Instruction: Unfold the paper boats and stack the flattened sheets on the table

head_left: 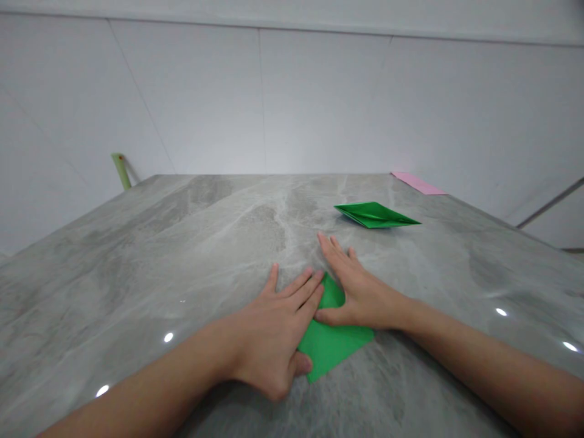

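A green sheet of paper [333,344] lies on the grey marble table [182,255] near its front. My left hand [274,328] rests flat on the paper's left part, fingers stretched out and pointing right and away. My right hand [353,286] lies flat on the paper's far right part, fingers extended forward, thumb touching the paper. Both hands press down and hold nothing. Farther back on the right lies a folded green paper shape [376,215], flat and pointed at both ends, well apart from both hands.
A pink sheet of paper [417,182] lies at the table's far right edge. A light green stick [121,170] leans against the white wall past the far left corner. A metal bar [550,204] crosses the right side.
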Available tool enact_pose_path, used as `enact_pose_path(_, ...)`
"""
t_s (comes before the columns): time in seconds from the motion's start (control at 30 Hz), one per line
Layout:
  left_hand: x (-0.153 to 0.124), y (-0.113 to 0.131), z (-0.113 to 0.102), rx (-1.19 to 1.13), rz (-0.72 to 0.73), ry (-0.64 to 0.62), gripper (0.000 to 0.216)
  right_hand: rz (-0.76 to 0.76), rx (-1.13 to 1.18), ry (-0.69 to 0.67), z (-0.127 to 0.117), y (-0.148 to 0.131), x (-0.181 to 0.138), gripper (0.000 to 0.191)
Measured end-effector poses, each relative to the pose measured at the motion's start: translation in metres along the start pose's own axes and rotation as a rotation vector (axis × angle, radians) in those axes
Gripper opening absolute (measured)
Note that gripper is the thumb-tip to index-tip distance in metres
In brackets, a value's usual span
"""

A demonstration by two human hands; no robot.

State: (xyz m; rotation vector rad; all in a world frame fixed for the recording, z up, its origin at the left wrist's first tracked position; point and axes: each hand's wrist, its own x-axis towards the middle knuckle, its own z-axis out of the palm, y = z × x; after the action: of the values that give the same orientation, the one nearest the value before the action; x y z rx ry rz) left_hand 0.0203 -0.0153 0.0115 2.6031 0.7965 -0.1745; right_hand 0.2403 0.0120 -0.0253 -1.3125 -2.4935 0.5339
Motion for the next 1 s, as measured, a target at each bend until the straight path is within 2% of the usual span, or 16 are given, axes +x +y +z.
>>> enact_pose_path(0.27, 0.000, 0.001, 0.001, 0.013, -0.017, -0.008, 0.098, 0.089, 0.041, -0.029, -0.006, 0.008, 0.006, 0.133)
enact_pose_path(0.47, -0.001, 0.002, -0.002, -0.010, -0.022, -0.003, 0.096, 0.159, 0.058, 0.018, -0.007, 0.013, 0.009, 0.131)
enact_pose_path(0.63, 0.001, 0.002, -0.012, -0.053, -0.018, -0.056, 0.099, 0.209, 0.075, 0.088, -0.009, 0.022, 0.014, 0.115)
enact_pose_path(0.83, 0.006, 0.008, -0.028, -0.055, -0.078, -0.156, 0.087, 0.306, 0.077, 0.174, -0.011, 0.026, 0.019, 0.101)
enact_pose_path(1.0, 0.004, 0.006, -0.020, -0.073, -0.037, -0.139, 0.081, 0.345, 0.059, 0.220, -0.011, 0.026, 0.021, 0.092)
